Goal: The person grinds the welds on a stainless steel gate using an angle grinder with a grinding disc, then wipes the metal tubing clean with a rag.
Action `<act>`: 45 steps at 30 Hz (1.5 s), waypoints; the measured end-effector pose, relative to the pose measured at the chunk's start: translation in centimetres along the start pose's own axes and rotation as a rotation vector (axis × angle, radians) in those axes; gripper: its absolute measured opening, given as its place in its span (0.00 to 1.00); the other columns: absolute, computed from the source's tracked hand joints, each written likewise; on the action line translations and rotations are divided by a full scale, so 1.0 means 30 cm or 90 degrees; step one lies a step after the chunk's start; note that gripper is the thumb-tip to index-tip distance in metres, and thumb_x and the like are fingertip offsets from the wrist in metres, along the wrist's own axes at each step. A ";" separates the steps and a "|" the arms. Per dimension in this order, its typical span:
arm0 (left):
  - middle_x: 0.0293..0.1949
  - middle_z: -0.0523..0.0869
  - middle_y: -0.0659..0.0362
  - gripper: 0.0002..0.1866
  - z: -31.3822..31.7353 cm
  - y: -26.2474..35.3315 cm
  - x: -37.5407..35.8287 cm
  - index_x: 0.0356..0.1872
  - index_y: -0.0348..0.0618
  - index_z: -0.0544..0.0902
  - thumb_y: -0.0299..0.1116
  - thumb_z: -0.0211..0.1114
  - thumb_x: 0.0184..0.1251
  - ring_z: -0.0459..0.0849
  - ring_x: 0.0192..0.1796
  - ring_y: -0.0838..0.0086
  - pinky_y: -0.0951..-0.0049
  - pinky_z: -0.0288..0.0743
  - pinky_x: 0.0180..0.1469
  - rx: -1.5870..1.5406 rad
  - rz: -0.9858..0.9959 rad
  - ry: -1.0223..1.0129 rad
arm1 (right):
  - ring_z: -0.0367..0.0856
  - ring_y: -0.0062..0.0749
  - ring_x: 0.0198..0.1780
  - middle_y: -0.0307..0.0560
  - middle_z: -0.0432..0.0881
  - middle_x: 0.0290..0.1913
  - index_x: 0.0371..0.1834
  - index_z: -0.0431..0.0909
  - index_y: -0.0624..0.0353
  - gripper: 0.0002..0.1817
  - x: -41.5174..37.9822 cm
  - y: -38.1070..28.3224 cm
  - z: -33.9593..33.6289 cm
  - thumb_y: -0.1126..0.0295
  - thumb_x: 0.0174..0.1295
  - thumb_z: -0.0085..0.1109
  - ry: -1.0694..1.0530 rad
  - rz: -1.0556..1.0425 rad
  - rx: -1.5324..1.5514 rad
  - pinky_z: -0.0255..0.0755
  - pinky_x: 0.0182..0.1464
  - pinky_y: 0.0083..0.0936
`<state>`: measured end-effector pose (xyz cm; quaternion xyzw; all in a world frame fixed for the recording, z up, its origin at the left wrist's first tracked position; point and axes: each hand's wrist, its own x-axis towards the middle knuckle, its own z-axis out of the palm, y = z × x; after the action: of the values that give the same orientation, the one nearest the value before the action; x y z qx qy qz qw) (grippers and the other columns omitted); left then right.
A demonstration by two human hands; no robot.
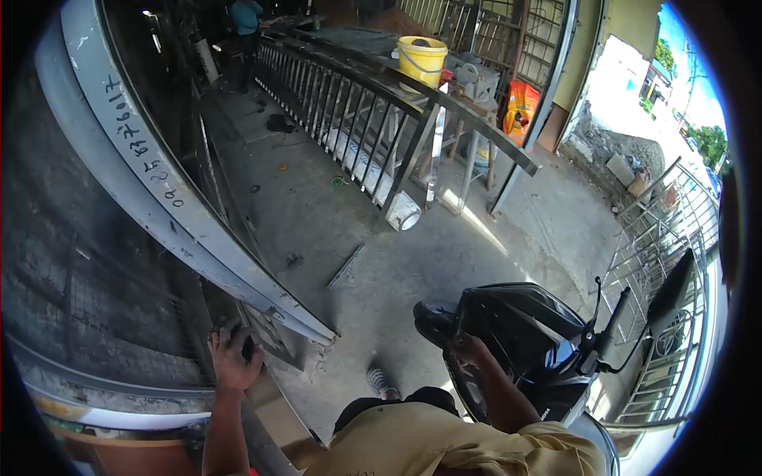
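Note:
My left hand (232,358) is at the lower left, beside a metal frame (270,337). Its fingers curl around a small black object (248,347) whose kind I cannot make out. On the other side, my right hand (471,351) is closed in front of the dark bodywork of a black motor scooter (520,313). What those fingers hold, if anything, is hidden. The scooter's handlebar grip (615,317) and mirror (673,293) stick up further right.
A long metal railing (341,151) stretches across the workshop floor (309,214), with a yellow bucket (422,62) behind it. A grey metal panel with handwritten numbers (151,151) curves along the left. Metal grilles (667,341) stand at right. A person (246,20) is far back.

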<state>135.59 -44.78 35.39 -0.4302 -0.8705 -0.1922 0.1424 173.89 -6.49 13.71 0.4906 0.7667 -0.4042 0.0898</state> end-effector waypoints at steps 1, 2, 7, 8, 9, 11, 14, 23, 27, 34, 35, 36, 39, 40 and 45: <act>0.59 0.77 0.51 0.20 -0.002 0.004 0.002 0.47 0.48 0.86 0.38 0.70 0.49 0.70 0.66 0.48 0.47 0.61 0.66 0.019 -0.003 0.000 | 0.87 0.33 0.31 0.51 0.87 0.32 0.54 0.81 0.60 0.25 0.054 0.005 0.012 0.51 0.62 0.64 -0.011 -0.027 -0.030 0.80 0.35 0.32; 0.59 0.77 0.51 0.21 -0.001 0.008 0.003 0.47 0.48 0.86 0.39 0.70 0.49 0.70 0.66 0.47 0.47 0.62 0.66 0.037 -0.005 0.001 | 0.87 0.33 0.29 0.51 0.87 0.31 0.53 0.81 0.60 0.25 0.108 0.008 0.029 0.51 0.62 0.63 -0.020 -0.053 -0.062 0.80 0.33 0.33; 0.61 0.75 0.50 0.22 -0.011 0.025 0.021 0.48 0.49 0.86 0.39 0.71 0.47 0.69 0.66 0.47 0.47 0.63 0.65 0.056 -0.047 -0.014 | 0.88 0.37 0.32 0.53 0.87 0.34 0.53 0.82 0.60 0.25 0.295 -0.155 0.038 0.50 0.62 0.63 -0.077 -0.131 -0.058 0.80 0.36 0.34; 0.61 0.75 0.50 0.23 -0.014 0.030 0.020 0.48 0.49 0.86 0.39 0.71 0.46 0.69 0.66 0.46 0.46 0.63 0.65 0.052 -0.056 -0.017 | 0.86 0.42 0.38 0.55 0.86 0.39 0.54 0.81 0.59 0.27 0.297 -0.229 0.002 0.48 0.62 0.62 -0.094 -0.147 -0.069 0.79 0.42 0.36; 0.61 0.75 0.50 0.23 -0.014 0.034 0.026 0.47 0.49 0.86 0.39 0.71 0.46 0.69 0.66 0.46 0.46 0.63 0.65 0.049 -0.061 -0.021 | 0.84 0.47 0.44 0.57 0.85 0.44 0.56 0.80 0.58 0.29 0.300 -0.304 -0.035 0.46 0.62 0.61 -0.111 -0.164 -0.079 0.77 0.47 0.38; 0.61 0.75 0.49 0.23 -0.018 0.033 0.043 0.47 0.49 0.86 0.39 0.71 0.45 0.69 0.66 0.46 0.45 0.64 0.64 0.049 -0.059 -0.027 | 0.76 0.58 0.64 0.62 0.80 0.60 0.62 0.78 0.54 0.34 0.343 -0.378 -0.073 0.41 0.63 0.57 -0.120 -0.167 -0.168 0.70 0.65 0.41; 0.61 0.74 0.49 0.23 -0.012 0.038 0.066 0.47 0.49 0.86 0.38 0.71 0.44 0.70 0.66 0.45 0.45 0.64 0.64 0.048 -0.052 -0.031 | 0.77 0.57 0.63 0.62 0.80 0.60 0.62 0.78 0.55 0.35 0.479 -0.357 -0.079 0.39 0.62 0.57 -0.143 -0.131 -0.186 0.70 0.65 0.42; 0.65 0.71 0.48 0.30 -0.027 0.011 0.038 0.60 0.53 0.80 0.46 0.71 0.52 0.64 0.72 0.49 0.44 0.59 0.71 0.107 -0.125 -0.071 | 0.84 0.55 0.48 0.62 0.85 0.43 0.45 0.84 0.58 0.18 0.843 0.044 -0.011 0.59 0.67 0.49 -0.165 -0.249 -0.475 0.77 0.51 0.47; 0.69 0.66 0.46 0.35 -0.012 0.036 -0.016 0.67 0.52 0.73 0.47 0.68 0.57 0.64 0.72 0.47 0.44 0.60 0.70 0.104 -0.248 -0.038 | 0.84 0.54 0.46 0.62 0.85 0.42 0.45 0.84 0.59 0.17 0.762 -0.227 0.183 0.59 0.67 0.50 -0.274 -0.200 -0.338 0.77 0.50 0.47; 0.71 0.62 0.45 0.40 0.039 -0.005 -0.036 0.73 0.52 0.65 0.50 0.66 0.60 0.65 0.69 0.42 0.43 0.61 0.69 -0.037 -0.346 -0.100 | 0.84 0.54 0.44 0.62 0.85 0.41 0.46 0.82 0.60 0.17 0.593 -0.659 0.386 0.60 0.67 0.51 -0.383 -0.339 -0.290 0.77 0.47 0.46; 0.71 0.62 0.45 0.40 0.037 -0.007 -0.038 0.74 0.52 0.64 0.50 0.66 0.60 0.65 0.69 0.42 0.43 0.61 0.69 -0.034 -0.350 -0.104 | 0.84 0.53 0.44 0.62 0.85 0.41 0.46 0.82 0.60 0.17 0.575 -0.713 0.396 0.60 0.67 0.51 -0.389 -0.356 -0.288 0.77 0.46 0.46; 0.71 0.62 0.45 0.41 0.006 0.017 -0.026 0.74 0.53 0.63 0.51 0.66 0.59 0.64 0.70 0.42 0.43 0.62 0.69 -0.047 -0.377 -0.129 | 0.84 0.53 0.43 0.62 0.85 0.41 0.46 0.82 0.60 0.17 0.551 -0.756 0.399 0.60 0.67 0.51 -0.393 -0.370 -0.289 0.77 0.46 0.46; 0.70 0.63 0.45 0.42 0.033 0.004 -0.046 0.74 0.54 0.63 0.53 0.66 0.59 0.63 0.70 0.42 0.42 0.63 0.68 -0.091 -0.375 -0.083 | 0.84 0.53 0.42 0.61 0.85 0.40 0.47 0.81 0.61 0.17 0.483 -0.863 0.401 0.60 0.67 0.52 -0.405 -0.404 -0.293 0.77 0.45 0.46; 0.70 0.63 0.45 0.43 0.032 0.002 -0.049 0.74 0.54 0.63 0.54 0.66 0.58 0.63 0.70 0.41 0.42 0.63 0.68 -0.099 -0.376 -0.081 | 0.84 0.53 0.42 0.61 0.85 0.40 0.47 0.81 0.61 0.16 0.465 -0.891 0.401 0.60 0.67 0.52 -0.407 -0.412 -0.297 0.77 0.44 0.46; 0.70 0.63 0.45 0.42 0.031 0.000 -0.043 0.74 0.53 0.63 0.53 0.65 0.59 0.63 0.69 0.41 0.41 0.63 0.67 -0.068 -0.359 -0.078 | 0.84 0.52 0.40 0.61 0.85 0.40 0.48 0.80 0.61 0.16 0.459 -0.943 0.375 0.61 0.67 0.52 -0.410 -0.410 -0.300 0.78 0.42 0.45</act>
<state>136.27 -45.25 34.02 -0.1892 -0.9513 -0.2434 0.0080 140.72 -10.53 14.01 0.0461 0.8827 -0.3583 0.3006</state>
